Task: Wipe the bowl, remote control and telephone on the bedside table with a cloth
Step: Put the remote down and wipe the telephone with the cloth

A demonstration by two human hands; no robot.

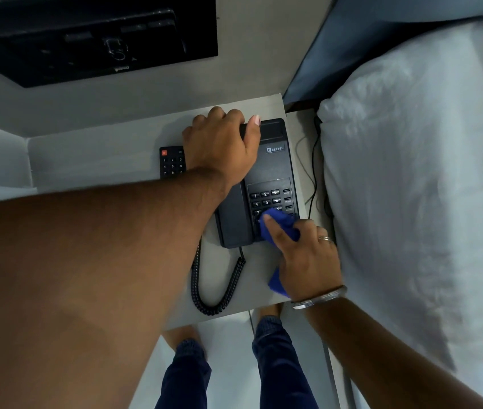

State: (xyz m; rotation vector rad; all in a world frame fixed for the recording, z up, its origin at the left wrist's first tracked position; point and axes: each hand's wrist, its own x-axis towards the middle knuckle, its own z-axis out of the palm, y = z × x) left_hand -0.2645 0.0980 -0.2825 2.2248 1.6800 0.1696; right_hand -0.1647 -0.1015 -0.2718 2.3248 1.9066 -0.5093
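A black desk telephone [272, 166] lies on the pale bedside table [101, 154]. My left hand [222, 143] is clamped over the top end of its handset. My right hand [305, 258] presses a blue cloth [278, 227] onto the lower rows of the keypad, the index finger stretched over the cloth. A black remote control [172, 162] with a red button lies just left of the phone, half hidden by my left wrist. The bowl is not visible.
The phone's coiled cord [216, 290] loops over the table's near edge. Thin cables [312, 178] run down between the table and the white bed [417, 187] on the right. A dark panel [92, 39] hangs on the wall behind. My legs stand below the table.
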